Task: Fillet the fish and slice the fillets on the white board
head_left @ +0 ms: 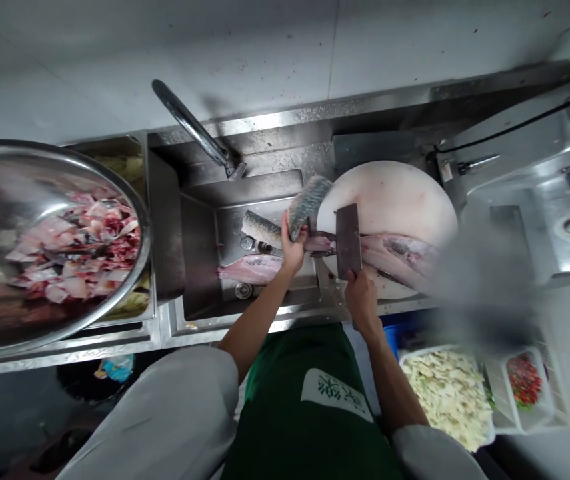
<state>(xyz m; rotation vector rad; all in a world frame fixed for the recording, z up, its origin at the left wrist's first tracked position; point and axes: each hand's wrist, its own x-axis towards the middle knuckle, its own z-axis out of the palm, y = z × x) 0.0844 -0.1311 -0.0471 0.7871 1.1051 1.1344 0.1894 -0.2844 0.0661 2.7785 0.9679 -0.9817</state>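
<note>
My left hand (293,248) is closed on a scaly grey piece of fish (309,203) over the right part of the sink. My right hand (361,297) grips a cleaver (349,240), its broad blade lying across the lower left of the round white cutting board (389,193). To the right of the blade lies a split fish (397,257), pale flesh upward; a tail end shows left of the blade, near my left hand. In the sink are a scaly fish piece (262,228) and a pink fillet (252,269).
A large steel bowl (137,280) of cut fish stands at the left. A curved faucet (189,120) rises behind the sink (199,247). At lower right are tubs of pale slices (447,387) and chopped red peppers (523,380). A grey blur (489,287) hides part of the right side.
</note>
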